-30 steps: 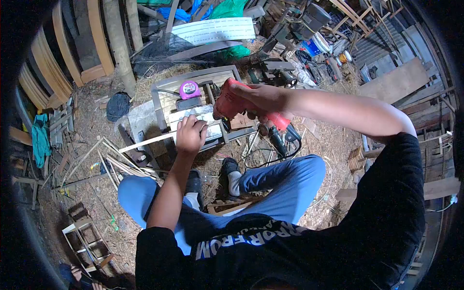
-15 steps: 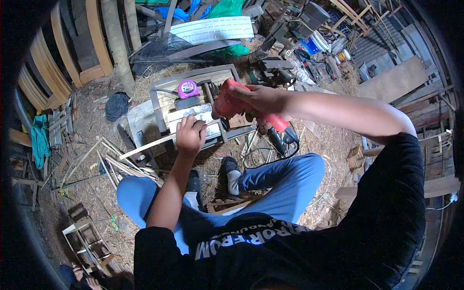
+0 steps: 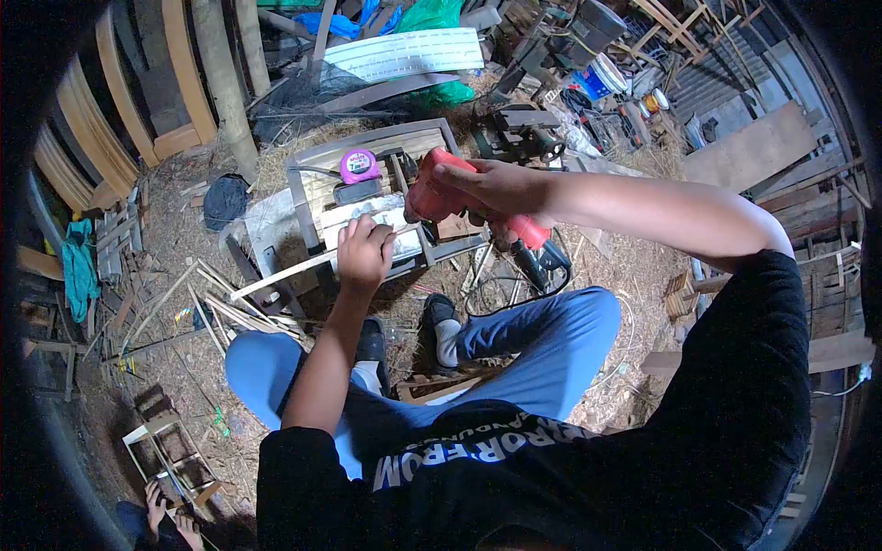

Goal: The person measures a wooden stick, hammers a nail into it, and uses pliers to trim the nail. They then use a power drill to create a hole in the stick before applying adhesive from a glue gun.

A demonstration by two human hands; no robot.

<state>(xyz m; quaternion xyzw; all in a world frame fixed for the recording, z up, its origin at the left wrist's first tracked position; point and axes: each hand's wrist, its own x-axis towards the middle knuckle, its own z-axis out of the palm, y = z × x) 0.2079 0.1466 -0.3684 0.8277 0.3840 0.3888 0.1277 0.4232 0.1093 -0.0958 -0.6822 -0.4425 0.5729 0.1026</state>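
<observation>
My right hand (image 3: 491,188) is wrapped round a red power tool (image 3: 432,188), whose front end is over the low wooden bench (image 3: 299,197). Close to its left, my left hand (image 3: 366,250) has its fingers closed on a thin wooden strip (image 3: 285,276) that slants down to the left. Beneath both lies a pale block (image 3: 401,241) on the bench. A pink tape measure (image 3: 359,165) sits behind it, beside a small dark object (image 3: 356,191). The tool's contact point with the strip cannot be made out.
Loose wooden strips (image 3: 241,317) lie at the left. A black cable (image 3: 514,303) curls near my foot. Curved wooden frames (image 3: 119,87) stand at the back left. A co-worker's hands (image 3: 158,503) are beside a small wooden frame (image 3: 138,436) at the lower left.
The view has shifted slightly. Both my hands keep nearly the same pose on the tool and the strip. At the lower left, the co-worker's hands have moved up a little.
</observation>
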